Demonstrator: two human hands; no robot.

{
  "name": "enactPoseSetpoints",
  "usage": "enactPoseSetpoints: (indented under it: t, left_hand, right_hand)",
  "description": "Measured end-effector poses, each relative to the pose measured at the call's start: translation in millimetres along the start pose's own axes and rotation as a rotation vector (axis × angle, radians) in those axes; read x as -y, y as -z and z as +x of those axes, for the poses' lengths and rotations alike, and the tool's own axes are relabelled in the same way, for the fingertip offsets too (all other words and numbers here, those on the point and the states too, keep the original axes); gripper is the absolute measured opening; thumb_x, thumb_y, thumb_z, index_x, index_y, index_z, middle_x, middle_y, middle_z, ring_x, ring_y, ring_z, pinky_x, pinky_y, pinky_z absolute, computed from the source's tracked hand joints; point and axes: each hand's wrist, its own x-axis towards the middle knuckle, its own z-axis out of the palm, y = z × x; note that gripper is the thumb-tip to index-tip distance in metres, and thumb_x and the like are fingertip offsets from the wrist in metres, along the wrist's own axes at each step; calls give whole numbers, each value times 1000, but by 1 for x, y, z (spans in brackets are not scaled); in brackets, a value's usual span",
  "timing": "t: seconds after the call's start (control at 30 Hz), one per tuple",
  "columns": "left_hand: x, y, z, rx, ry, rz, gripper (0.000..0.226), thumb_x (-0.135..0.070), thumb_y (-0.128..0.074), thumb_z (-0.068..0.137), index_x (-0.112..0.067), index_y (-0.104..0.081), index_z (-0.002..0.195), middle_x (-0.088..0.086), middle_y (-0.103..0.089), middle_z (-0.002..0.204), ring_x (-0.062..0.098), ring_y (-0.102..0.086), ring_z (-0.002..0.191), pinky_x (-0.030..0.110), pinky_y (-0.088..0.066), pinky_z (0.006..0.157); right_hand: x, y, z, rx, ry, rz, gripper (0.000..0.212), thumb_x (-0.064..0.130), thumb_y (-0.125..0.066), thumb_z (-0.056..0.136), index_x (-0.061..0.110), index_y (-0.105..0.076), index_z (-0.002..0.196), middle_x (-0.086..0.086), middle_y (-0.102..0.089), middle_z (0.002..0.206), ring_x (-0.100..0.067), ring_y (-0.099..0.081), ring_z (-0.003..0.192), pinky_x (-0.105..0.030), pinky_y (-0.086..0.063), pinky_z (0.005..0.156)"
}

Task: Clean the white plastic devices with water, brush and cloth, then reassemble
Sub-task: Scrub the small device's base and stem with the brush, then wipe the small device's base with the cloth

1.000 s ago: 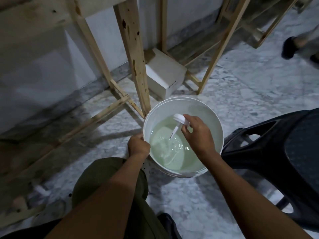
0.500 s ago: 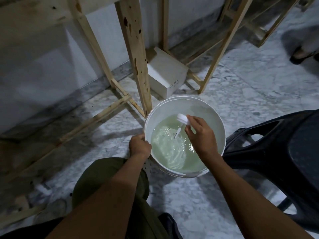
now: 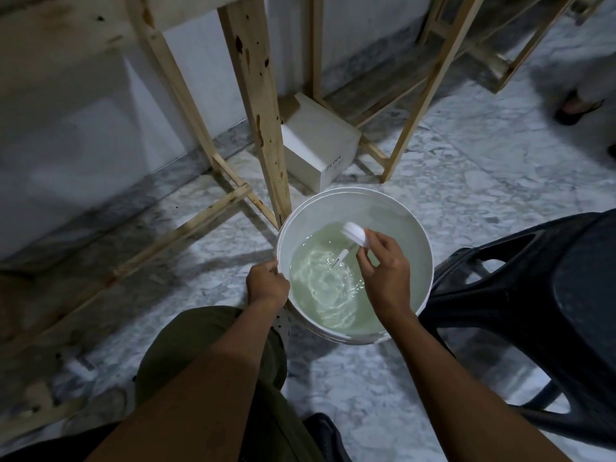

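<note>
**Marble floor [image 3: 483, 168], one bucket [image 3: 333, 199]: rinsing the white part**

Pale marble runs under everything, with timber frames behind.

The right hand [image 3: 386, 278] is over the bucket, its fingertips and thumb pinching the round cap of the white plastic part [image 3: 355, 233]. The other fingers are loosely curled. A thin stem [image 3: 343, 255] hangs from the cap, slanting down toward the water [image 3: 326, 295]. Its tip seems to just reach the surface, though ripples and glare make that hard to be sure of. The left hand [image 3: 266, 283] grips the bucket's near-left rim with curled fingers, holding it steady.

The step in hand looks like the water rinse, early in the job, with brush and cloth yet to come. To do it well, dip the stem fully and swish it in small circles at the middle of the water. Hold the cap firmly, since a wet, smooth part may slip and sink. The left hand is best kept on the rim so the bucket does not slide on the smooth floor.

Room is tight. A wooden post [image 3: 253, 111] stands just beside the far-left rim, and a black stool [image 3: 533, 295] crowds the right side. A white box [image 3: 316, 141] sits behind the post. The knee [image 3: 213, 345] is close below the left hand. The clearest way out is straight up.
</note>
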Motion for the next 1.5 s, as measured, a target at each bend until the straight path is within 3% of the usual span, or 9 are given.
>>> enactPoseSetpoints:
  t: [0.23, 0.4, 0.53, 0.63, 0.8, 0.87, 1.07, 1.33, 1.5]
  left_hand:
    - [-1, 1, -3, -2, -6, -14, 39, 3, -51, 93, -5, -63, 129, 14, -68, 122, 31, -62, 112, 31, -51, 91]
    - [-5, 4, -8, 34, -31, 24, 36, 2, -49, 91, -8, -69, 119, 12, -69, 115, 25, -62, 96, 26, -48, 78]
    - [-14, 13, -16, 85, -154, 205, 44, -27, -60, 86, -20, -60, 129, 13, -49, 129, 30, -53, 115, 41, -50, 97]
    - [-33, 29, -36, 141, -314, 134, 69, -36, -72, 85, -21, -43, 146, 6, -38, 136, 23, -44, 126, 39, -43, 106]
    - [-63, 70, -69, 254, -504, 37, 85, -52, -81, 72, -33, -42, 145, -12, -50, 131, 7, -53, 109, 18, -45, 81]
    - [-77, 97, -87, 244, -572, -37, 85, -52, -84, 69, -31, -47, 142, -12, -57, 129, 4, -58, 107, 14, -47, 80]
    - [-108, 172, -136, 161, -727, -97, 67, -48, -87, 66, -31, -62, 126, -13, -69, 113, 5, -65, 99, 33, -57, 88]
    - [-118, 265, -186, -93, -817, -115, 65, -48, -87, 63, -28, -65, 120, -13, -71, 104, 0, -66, 90, 29, -59, 81]
    - [-123, 320, -202, -284, -847, -143, 61, -53, -84, 61, -25, -68, 112, -14, -71, 101, -1, -66, 89, 30, -58, 77]
  right_hand:
    - [6, -3, 0, 62, -98, 28, 38, 5, -68, 86, 14, -69, 123, -7, -65, 112, -16, -62, 93, -9, -35, 79]
    - [18, 4, 16, 154, -443, 126, 26, 27, -66, 90, 22, -74, 114, 4, -67, 93, -6, -62, 77, -3, -38, 64]
    - [36, 16, 24, 252, -716, 431, 18, 19, -64, 84, 17, -78, 94, -3, -75, 75, -21, -72, 71, -36, -61, 72]
    - [61, 32, 30, 298, -786, 598, 22, 11, -67, 85, 6, -71, 106, -12, -73, 86, -25, -74, 70, -35, -61, 68]
    - [111, 64, 39, 436, -748, 696, 12, 15, -69, 88, 5, -70, 96, -13, -74, 85, -24, -73, 66, -32, -60, 69]
    - [138, 79, 40, 481, -689, 730, 9, 16, -69, 89, 7, -71, 90, -8, -72, 78, -21, -71, 63, -31, -59, 69]
    - [216, 111, 44, 575, -528, 776, 19, 24, -67, 91, 8, -70, 100, -10, -71, 91, -24, -74, 78, -30, -59, 71]
    - [311, 133, 40, 692, -325, 854, 31, 31, -65, 92, 6, -68, 111, -11, -74, 89, -25, -72, 79, -43, -58, 84]
    - [375, 143, 42, 743, -197, 805, 28, 35, -56, 97, 14, -71, 110, -8, -74, 97, -21, -71, 79, -31, -53, 67]
